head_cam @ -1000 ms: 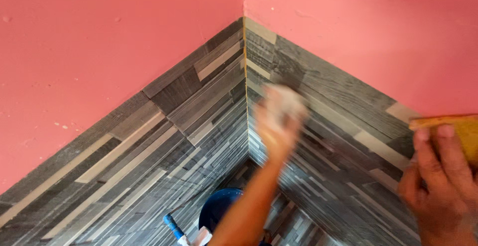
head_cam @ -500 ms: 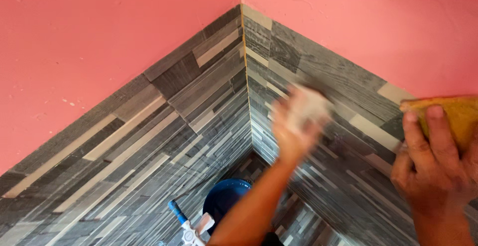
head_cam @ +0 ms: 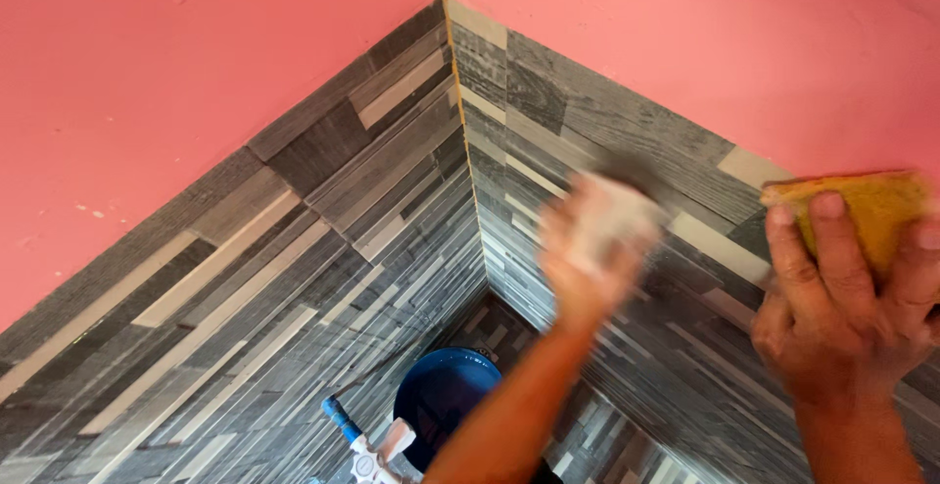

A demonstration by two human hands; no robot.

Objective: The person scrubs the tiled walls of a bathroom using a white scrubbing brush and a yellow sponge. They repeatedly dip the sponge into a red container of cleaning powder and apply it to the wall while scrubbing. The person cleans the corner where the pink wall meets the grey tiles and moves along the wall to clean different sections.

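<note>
Corner of a room seen from above, where two walls meet. Each wall is painted pink across its upper part and covered lower down with grey wood-look tiles laid in long strips of dark grey, light grey and beige. The seam between the two walls runs from the top centre down toward the floor.

The left hand reaches up from the bottom centre on a bare forearm and presses against the tiles of the right wall, just right of the corner seam. It is blurred by motion. It is clenched around something pale, a whitish cloth or pad; the blur hides exactly what it is. A dark smear shows on the tile just above and to the right of this hand.

The right hand is at the right edge, near the camera. Its fingers curl over a yellow sponge, grasping it and holding it flat against the wall at the line where the tiles meet the pink paint.

Far below, on the tiled floor at the foot of the corner, stands a blue bucket, partly hidden by the left forearm. Just left of it lies a blue-handled tool with white parts beside it.
</note>
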